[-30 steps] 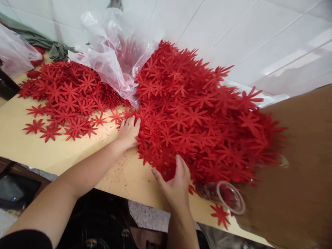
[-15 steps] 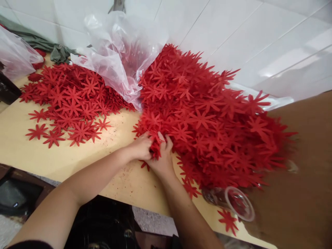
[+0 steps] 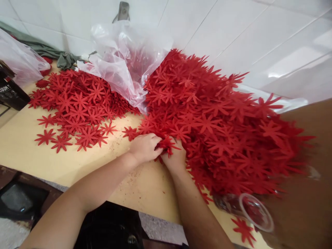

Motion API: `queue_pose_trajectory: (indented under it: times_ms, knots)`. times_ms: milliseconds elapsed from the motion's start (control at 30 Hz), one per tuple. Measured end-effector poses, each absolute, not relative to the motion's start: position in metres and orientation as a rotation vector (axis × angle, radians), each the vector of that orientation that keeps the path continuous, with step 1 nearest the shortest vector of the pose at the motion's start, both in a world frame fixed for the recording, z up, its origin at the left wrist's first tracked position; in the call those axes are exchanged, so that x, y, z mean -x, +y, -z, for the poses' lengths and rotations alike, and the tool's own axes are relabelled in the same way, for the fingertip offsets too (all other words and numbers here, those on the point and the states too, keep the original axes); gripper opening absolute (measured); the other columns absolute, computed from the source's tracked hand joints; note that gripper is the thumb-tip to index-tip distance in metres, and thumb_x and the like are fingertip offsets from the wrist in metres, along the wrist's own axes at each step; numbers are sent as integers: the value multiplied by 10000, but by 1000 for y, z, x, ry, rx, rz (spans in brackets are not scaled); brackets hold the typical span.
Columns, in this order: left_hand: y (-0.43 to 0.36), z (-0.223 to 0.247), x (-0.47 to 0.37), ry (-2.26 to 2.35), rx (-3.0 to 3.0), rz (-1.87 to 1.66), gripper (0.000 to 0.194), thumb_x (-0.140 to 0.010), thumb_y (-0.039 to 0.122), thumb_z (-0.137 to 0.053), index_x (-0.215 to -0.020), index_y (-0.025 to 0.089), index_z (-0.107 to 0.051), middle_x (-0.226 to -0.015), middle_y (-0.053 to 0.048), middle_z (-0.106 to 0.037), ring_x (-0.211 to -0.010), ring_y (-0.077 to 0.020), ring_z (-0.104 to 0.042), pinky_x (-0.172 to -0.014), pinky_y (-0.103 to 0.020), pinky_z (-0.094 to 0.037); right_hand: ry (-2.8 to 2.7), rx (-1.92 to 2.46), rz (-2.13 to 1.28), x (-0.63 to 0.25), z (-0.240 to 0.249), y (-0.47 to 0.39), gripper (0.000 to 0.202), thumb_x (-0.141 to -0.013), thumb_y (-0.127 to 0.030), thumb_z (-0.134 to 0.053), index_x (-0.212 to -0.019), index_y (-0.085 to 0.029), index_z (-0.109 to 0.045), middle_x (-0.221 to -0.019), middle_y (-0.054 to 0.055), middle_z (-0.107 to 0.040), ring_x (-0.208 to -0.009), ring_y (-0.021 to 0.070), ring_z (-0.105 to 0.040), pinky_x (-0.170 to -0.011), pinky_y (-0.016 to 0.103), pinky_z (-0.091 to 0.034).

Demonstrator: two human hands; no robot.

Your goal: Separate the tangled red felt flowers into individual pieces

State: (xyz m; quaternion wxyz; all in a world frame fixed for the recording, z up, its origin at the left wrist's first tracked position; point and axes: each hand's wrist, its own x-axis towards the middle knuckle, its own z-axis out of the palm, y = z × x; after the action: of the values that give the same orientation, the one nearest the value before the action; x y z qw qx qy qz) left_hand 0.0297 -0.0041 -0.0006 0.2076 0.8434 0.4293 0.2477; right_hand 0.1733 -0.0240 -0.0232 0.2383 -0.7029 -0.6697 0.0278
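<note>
My left hand (image 3: 145,147) is closed, thumb and fingers pinching red flower-shaped cutouts (image 3: 168,144) with several thin petals. My right hand (image 3: 176,157) is curled around the same cutouts from the right, its fingertips partly hidden among the petals. Both hands are low over the table, at the near left edge of a big heap of such cutouts (image 3: 215,124). A flatter pile of them (image 3: 77,103) spreads out on the left. One loose cutout (image 3: 130,133) lies just beyond my left hand.
A crumpled clear plastic bag (image 3: 116,65) stands between the piles, against the white tiled wall (image 3: 207,20). At the right, a clear plastic cup (image 3: 255,212) lies on its side beside a brown cardboard surface (image 3: 298,207). A black box (image 3: 11,90) sits at the table's (image 3: 85,166) left end.
The view has shifted, so the scene sits lower, with the right side further right. My hands have moved slightly apart, the cutouts now between them, and the loose cutout beyond my left hand is uncovered.
</note>
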Motion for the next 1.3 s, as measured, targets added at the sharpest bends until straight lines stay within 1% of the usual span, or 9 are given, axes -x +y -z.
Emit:
queue_pose_trajectory:
  times_ms: [133,300,500,633,800,967,1133,1233,1300]
  knots:
    - [4,0,-20,1361,-2339,-955,407,-794,377,-511,-1146,179,-556,-1201,-91,-545,-1107,-241,-512,-967,-401,-407,-1817,1899,-53,-175,28,-23,358,-689,-286,-534,-1026,-173,-580,-1058,129,-545,-889,273,-583,-753,410,-500]
    - [16,12,-16,1537,-2138,-773,456,-830,325,-469,-1211,77,-506,-1293,-181,-480,-1202,-287,-455,-1040,-423,-345,-1838,1839,-100,-178,28,-26,302,-708,-319,-555,-984,-198,-571,-1075,109,-519,-942,262,-575,-828,435,-485]
    - [17,15,-36,1201,-1926,-804,398,-836,206,-421,-1177,20,-507,-1205,-192,-555,-1139,-245,-515,-1014,-366,-389,-1810,1709,-330,-168,24,-33,420,-623,-280,-601,-1032,-214,-528,-1015,82,-516,-954,255,-558,-868,463,-470]
    - [18,21,-52,997,-1690,-909,271,-801,130,-441,-1023,77,-587,-1082,-134,-640,-1039,-207,-576,-977,-359,-428,-1713,1530,-428,-159,26,-26,488,-614,-217,-568,-1094,-199,-478,-1104,103,-526,-967,240,-564,-918,465,-445]
    - [21,29,-54,836,-1479,-914,321,-807,198,-488,-1111,118,-555,-1157,-106,-633,-1065,-181,-585,-986,-335,-429,-1677,1664,-313,-167,32,-8,262,-640,-190,-503,-897,-200,-554,-940,91,-582,-924,261,-567,-864,476,-459]
    - [12,20,-46,1046,-1804,-849,334,-813,234,-445,-1095,118,-583,-1120,-107,-643,-1039,-207,-589,-967,-356,-437,-1662,1726,-219,-177,35,3,108,-683,-214,-470,-779,-201,-518,-804,49,-585,-771,202,-562,-742,389,-483]
    - [6,10,-35,1328,-2107,-932,369,-799,284,-470,-1105,116,-589,-1207,-131,-560,-1151,-250,-494,-1024,-397,-368,-1705,1715,-199,-178,35,6,120,-664,-226,-465,-773,-198,-507,-796,53,-585,-737,194,-552,-709,382,-480]
    - [11,12,-31,1501,-2117,-991,510,-804,381,-479,-1243,122,-482,-1378,-162,-409,-1279,-299,-367,-1070,-468,-288,-1703,1688,-200,-179,34,4,144,-636,-228,-474,-775,-201,-502,-790,55,-585,-745,205,-566,-713,396,-488]
    - [17,15,-29,1546,-2089,-906,575,-835,433,-420,-1295,87,-414,-1405,-193,-375,-1298,-313,-346,-1076,-484,-272,-1690,1661,-240,-179,34,1,170,-627,-233,-488,-794,-209,-507,-796,44,-595,-749,200,-580,-735,398,-496]
